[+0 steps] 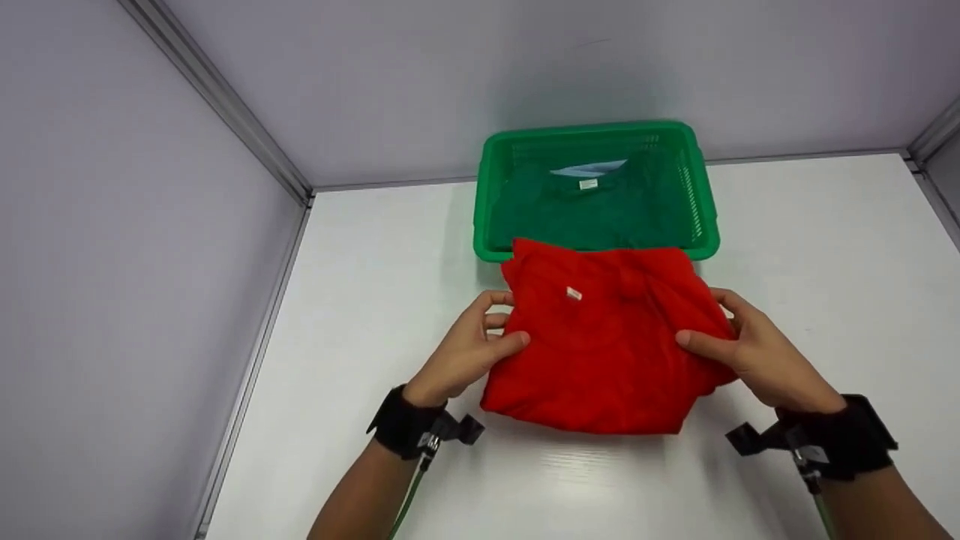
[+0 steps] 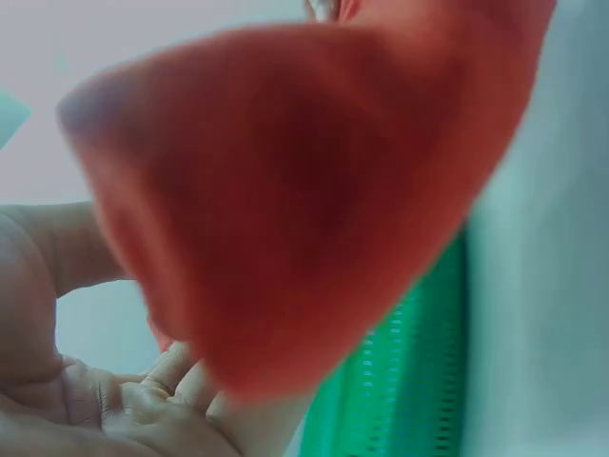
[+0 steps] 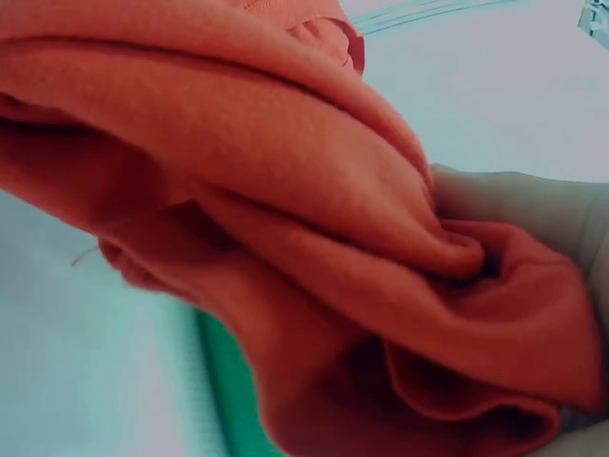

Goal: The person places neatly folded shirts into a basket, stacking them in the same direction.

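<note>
A folded red shirt (image 1: 592, 352) with a small white label is held up in front of the basket, over the table. My left hand (image 1: 480, 345) grips its left side, thumb on top and fingers beneath. On the opposite side my right hand (image 1: 750, 349) pinches the cloth the same way. The right wrist view shows the shirt's folded layers (image 3: 314, 190) bunched against that hand. Behind the shirt stands a green plastic basket (image 1: 484, 202) with a dark green garment (image 1: 592, 214) lying in it, its white label showing. The shirt's far edge overlaps the basket's near rim.
The basket stands on a white table (image 1: 360, 300) close to the back wall (image 1: 585, 67). A side wall (image 1: 135, 262) with a metal edge strip rises at the left. Black wrist straps (image 1: 409, 424) with small cameras and green cables sit on both forearms.
</note>
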`<action>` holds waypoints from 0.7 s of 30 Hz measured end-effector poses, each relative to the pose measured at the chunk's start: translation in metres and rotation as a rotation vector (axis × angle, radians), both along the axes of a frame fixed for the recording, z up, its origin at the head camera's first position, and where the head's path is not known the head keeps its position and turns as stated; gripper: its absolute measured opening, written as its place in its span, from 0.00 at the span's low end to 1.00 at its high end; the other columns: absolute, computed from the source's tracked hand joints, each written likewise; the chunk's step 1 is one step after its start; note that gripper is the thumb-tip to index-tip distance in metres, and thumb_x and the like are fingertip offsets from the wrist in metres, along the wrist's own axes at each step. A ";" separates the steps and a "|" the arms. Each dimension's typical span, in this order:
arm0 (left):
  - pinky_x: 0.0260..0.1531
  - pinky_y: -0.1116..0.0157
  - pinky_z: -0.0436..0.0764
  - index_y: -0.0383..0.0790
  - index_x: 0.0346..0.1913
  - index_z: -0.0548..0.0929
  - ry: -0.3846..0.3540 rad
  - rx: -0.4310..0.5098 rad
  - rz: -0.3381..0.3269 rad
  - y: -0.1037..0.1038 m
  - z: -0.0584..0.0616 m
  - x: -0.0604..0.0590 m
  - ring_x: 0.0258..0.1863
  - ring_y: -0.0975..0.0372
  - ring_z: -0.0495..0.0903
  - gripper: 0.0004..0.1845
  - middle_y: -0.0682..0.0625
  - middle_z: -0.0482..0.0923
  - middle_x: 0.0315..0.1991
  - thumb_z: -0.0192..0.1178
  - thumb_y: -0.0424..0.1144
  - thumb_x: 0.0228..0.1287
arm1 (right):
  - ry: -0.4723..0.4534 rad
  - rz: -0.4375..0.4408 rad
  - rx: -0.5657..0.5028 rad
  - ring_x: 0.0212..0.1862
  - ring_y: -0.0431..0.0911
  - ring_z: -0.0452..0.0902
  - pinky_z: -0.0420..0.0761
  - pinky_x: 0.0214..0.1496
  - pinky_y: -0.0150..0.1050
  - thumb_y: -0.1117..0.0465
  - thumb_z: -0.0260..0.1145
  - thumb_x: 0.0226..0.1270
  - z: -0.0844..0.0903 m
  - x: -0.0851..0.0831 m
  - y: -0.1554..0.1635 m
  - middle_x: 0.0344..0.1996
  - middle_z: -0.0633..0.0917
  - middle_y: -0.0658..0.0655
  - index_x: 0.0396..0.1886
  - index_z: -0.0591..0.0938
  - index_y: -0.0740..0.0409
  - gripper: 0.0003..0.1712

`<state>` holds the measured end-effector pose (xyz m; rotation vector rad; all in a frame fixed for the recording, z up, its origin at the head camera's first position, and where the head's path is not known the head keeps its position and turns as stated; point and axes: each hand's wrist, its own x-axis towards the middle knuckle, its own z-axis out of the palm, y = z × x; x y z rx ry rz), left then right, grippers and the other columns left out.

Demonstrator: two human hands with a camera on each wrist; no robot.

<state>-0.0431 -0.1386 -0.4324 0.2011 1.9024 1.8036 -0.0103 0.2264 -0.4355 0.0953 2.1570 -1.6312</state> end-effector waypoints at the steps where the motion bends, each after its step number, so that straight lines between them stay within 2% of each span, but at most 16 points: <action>1: 0.53 0.55 0.89 0.36 0.71 0.65 0.018 0.009 -0.002 0.001 0.004 -0.005 0.45 0.56 0.89 0.28 0.35 0.82 0.58 0.61 0.31 0.72 | 0.013 -0.002 0.004 0.48 0.49 0.87 0.91 0.47 0.47 0.48 0.71 0.75 0.004 -0.004 0.002 0.56 0.81 0.62 0.79 0.57 0.56 0.45; 4: 0.55 0.55 0.89 0.34 0.72 0.64 0.065 0.016 -0.005 0.006 0.013 -0.022 0.48 0.55 0.88 0.28 0.33 0.80 0.61 0.59 0.29 0.73 | 0.044 -0.017 -0.013 0.48 0.45 0.87 0.91 0.48 0.43 0.48 0.69 0.76 0.013 -0.021 0.007 0.55 0.82 0.56 0.78 0.58 0.54 0.42; 6: 0.56 0.56 0.88 0.33 0.72 0.64 0.087 0.014 -0.003 0.009 0.018 -0.036 0.52 0.55 0.86 0.28 0.33 0.79 0.62 0.58 0.29 0.73 | 0.049 -0.035 -0.074 0.49 0.44 0.87 0.91 0.49 0.41 0.50 0.69 0.76 0.017 -0.035 0.010 0.54 0.83 0.53 0.76 0.59 0.52 0.39; 10: 0.56 0.60 0.86 0.34 0.73 0.64 0.086 0.017 0.024 0.014 0.024 -0.063 0.56 0.54 0.83 0.28 0.34 0.79 0.62 0.58 0.28 0.74 | 0.037 -0.095 -0.236 0.49 0.42 0.86 0.90 0.48 0.37 0.56 0.70 0.76 0.025 -0.062 0.011 0.53 0.83 0.51 0.71 0.62 0.51 0.34; 13: 0.52 0.63 0.85 0.36 0.75 0.64 0.058 0.037 0.065 0.017 0.026 -0.080 0.54 0.55 0.83 0.29 0.36 0.80 0.61 0.57 0.28 0.74 | 0.012 -0.146 -0.300 0.49 0.41 0.85 0.90 0.48 0.35 0.59 0.71 0.74 0.029 -0.082 0.010 0.53 0.82 0.51 0.69 0.63 0.51 0.32; 17: 0.47 0.64 0.86 0.39 0.75 0.66 0.007 0.056 0.134 0.021 0.025 -0.101 0.51 0.58 0.84 0.29 0.38 0.82 0.61 0.58 0.28 0.75 | -0.046 -0.182 -0.300 0.55 0.41 0.81 0.87 0.52 0.32 0.55 0.73 0.72 0.034 -0.107 0.010 0.58 0.77 0.50 0.72 0.61 0.51 0.38; 21: 0.49 0.63 0.85 0.42 0.74 0.69 -0.024 0.079 0.198 0.030 0.020 -0.125 0.51 0.58 0.83 0.28 0.40 0.82 0.61 0.59 0.28 0.75 | -0.106 -0.216 -0.320 0.63 0.42 0.73 0.85 0.56 0.29 0.51 0.75 0.70 0.036 -0.129 0.012 0.63 0.72 0.49 0.83 0.52 0.53 0.53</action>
